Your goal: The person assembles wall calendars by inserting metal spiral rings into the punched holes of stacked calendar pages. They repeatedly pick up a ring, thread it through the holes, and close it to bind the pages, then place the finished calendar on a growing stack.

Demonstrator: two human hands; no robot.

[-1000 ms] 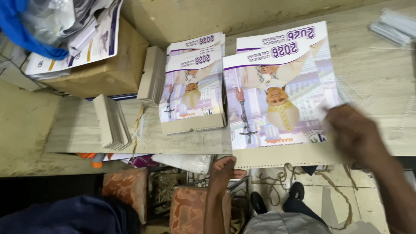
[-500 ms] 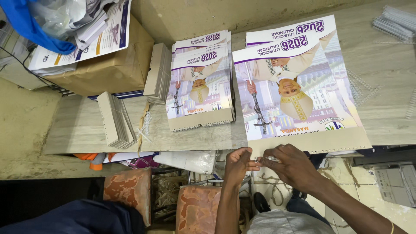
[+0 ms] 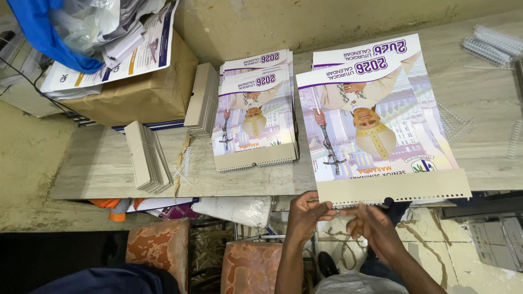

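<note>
Looking down from my head camera, the wooden table [image 3: 109, 163] carries a smaller stack of calendars [image 3: 256, 117] just left of the big calendar [image 3: 376, 125] I am working on, the two nearly side by side. Further left lie two bundles of cardboard strips [image 3: 147, 158], one tipped on its edge, and behind them a brown paper parcel [image 3: 141, 92] under loose printed sheets and a blue bag [image 3: 49, 32]. A heap of white wire binding combs [image 3: 493, 43] sits at the far right corner, with single combs scattered near the big calendar's right side. Under the table edge I see two patterned cushions [image 3: 158, 247]. Nothing lies between my hands and the calendar's near edge. The big calendar lies flat, its long axis running away from me, tilted slightly rightward, its printed top at the far end and its cardboard backing strip [image 3: 392, 188] overhanging the table towards me. My left hand [image 3: 305, 218] pinches the strip's near left corner at the punched edge. My right hand [image 3: 376, 228] is curled just below that edge, fingers bent; I cannot tell what, if anything, it grips.
</note>
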